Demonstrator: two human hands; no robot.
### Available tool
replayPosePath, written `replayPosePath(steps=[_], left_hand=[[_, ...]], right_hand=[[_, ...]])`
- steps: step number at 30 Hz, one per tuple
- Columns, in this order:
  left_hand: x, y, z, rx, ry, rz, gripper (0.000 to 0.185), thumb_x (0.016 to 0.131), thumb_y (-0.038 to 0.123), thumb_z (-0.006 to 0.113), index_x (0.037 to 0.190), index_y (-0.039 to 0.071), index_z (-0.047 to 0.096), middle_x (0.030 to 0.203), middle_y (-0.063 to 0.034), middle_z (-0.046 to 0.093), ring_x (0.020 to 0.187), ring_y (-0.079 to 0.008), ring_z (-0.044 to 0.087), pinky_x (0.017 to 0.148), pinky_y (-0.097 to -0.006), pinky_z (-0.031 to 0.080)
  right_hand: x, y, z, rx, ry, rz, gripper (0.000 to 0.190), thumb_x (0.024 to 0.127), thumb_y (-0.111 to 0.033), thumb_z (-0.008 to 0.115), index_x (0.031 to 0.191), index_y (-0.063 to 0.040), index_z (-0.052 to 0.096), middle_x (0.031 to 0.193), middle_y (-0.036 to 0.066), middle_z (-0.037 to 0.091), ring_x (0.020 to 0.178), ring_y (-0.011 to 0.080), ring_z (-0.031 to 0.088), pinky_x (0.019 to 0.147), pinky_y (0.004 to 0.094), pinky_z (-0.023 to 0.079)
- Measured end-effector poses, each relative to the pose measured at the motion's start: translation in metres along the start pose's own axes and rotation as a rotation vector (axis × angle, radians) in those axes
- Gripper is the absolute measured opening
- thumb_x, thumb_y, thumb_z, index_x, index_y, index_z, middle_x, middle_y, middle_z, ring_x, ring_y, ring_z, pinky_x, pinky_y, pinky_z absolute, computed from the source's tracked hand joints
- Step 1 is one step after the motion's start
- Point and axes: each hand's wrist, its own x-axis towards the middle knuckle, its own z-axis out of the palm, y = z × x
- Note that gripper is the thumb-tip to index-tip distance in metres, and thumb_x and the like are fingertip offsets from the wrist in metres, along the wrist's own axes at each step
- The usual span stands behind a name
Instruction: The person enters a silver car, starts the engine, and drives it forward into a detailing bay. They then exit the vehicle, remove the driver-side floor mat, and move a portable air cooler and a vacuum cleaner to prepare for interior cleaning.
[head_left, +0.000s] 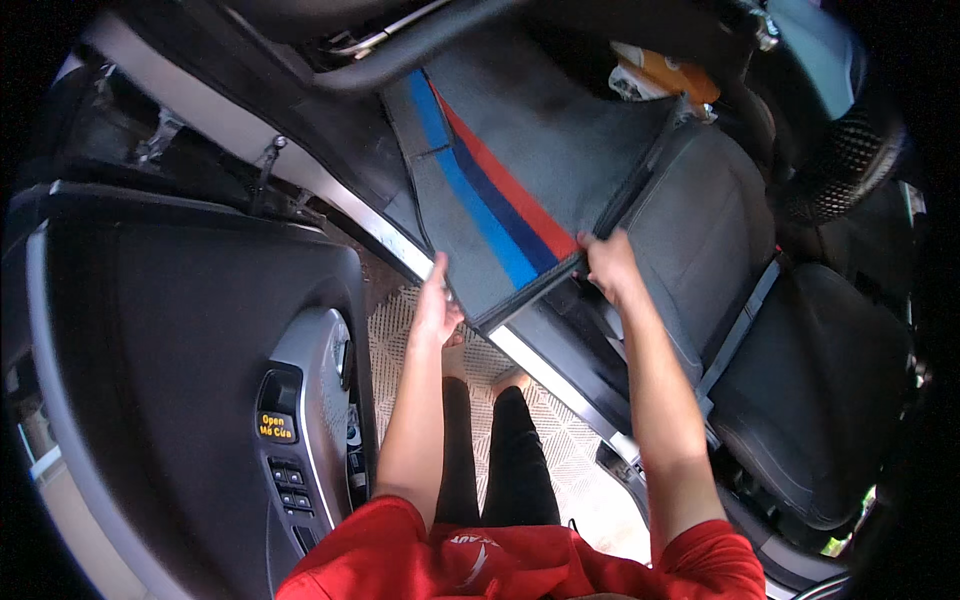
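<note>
A grey car floor mat with blue, navy and red stripes stretches from the footwell out over the metal door sill. My left hand grips its near left corner, thumb pointing up along the edge. On the opposite side, my right hand pinches the mat's right edge, near the end of the red stripe. The near end of the mat is raised above the sill, and its dark thick rim shows. Its far end lies under the steering wheel, which hides part of it.
The open car door with its window switches stands at left. A dark driver's seat with a seat belt is at right. An orange and white package lies beyond the mat. Patterned floor shows below.
</note>
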Motion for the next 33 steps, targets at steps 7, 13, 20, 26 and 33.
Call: replayPosePath(steps=[7, 13, 20, 26, 33], left_hand=[[-0.018, -0.070, -0.055, 0.340, 0.089, 0.194, 0.052, 0.107, 0.031, 0.066, 0.146, -0.001, 0.054, 0.136, -0.0154, 0.066, 0.120, -0.0304, 0.066, 0.102, -0.0498, 0.054], [-0.116, -0.188, -0.099, 0.307, 0.117, 0.178, 0.042, 0.111, 0.023, 0.059, 0.146, 0.000, 0.056, 0.138, -0.0129, 0.067, 0.123, -0.0251, 0.063, 0.107, -0.0412, 0.049], [-0.283, -0.302, -0.075, -0.031, 0.130, 0.047, 0.043, 0.113, 0.027, 0.054, 0.147, 0.001, 0.053, 0.137, -0.0148, 0.067, 0.120, -0.0295, 0.066, 0.103, -0.0455, 0.053], [-0.383, -0.358, -0.089, -0.225, 0.137, -0.021, 0.047, 0.112, 0.028, 0.056, 0.145, -0.004, 0.050, 0.137, -0.0198, 0.066, 0.119, -0.0345, 0.068, 0.098, -0.0538, 0.058], [-0.541, -0.436, -0.158, -0.341, 0.150, -0.007, 0.045, 0.111, 0.033, 0.057, 0.139, -0.002, 0.059, 0.132, -0.0178, 0.071, 0.112, -0.0283, 0.072, 0.091, -0.0443, 0.062]], right_hand=[[-0.112, 0.049, -0.006, -0.010, 0.044, -0.066, 0.036, 0.101, -0.024, 0.069, 0.106, 0.011, 0.068, 0.085, 0.018, 0.075, 0.067, 0.0243, 0.073, 0.058, 0.0389, 0.056], [-0.199, 0.087, -0.059, -0.284, -0.123, -0.110, 0.036, 0.100, -0.025, 0.066, 0.121, 0.004, 0.070, 0.104, 0.030, 0.076, 0.102, 0.0418, 0.075, 0.093, 0.0491, 0.057], [-0.318, 0.056, -0.140, -0.548, -0.180, -0.412, 0.040, 0.097, -0.025, 0.070, 0.119, 0.008, 0.070, 0.103, 0.027, 0.077, 0.098, 0.0328, 0.077, 0.091, 0.0442, 0.057], [-0.388, 0.049, -0.149, -0.484, -0.510, -0.437, 0.037, 0.097, -0.022, 0.070, 0.119, 0.007, 0.071, 0.107, 0.022, 0.078, 0.100, 0.0289, 0.075, 0.091, 0.0416, 0.055], [-0.511, 0.099, -0.127, -0.454, -0.790, -0.479, 0.037, 0.100, -0.026, 0.071, 0.111, 0.009, 0.071, 0.089, 0.013, 0.074, 0.080, 0.0176, 0.070, 0.074, 0.0360, 0.056]])
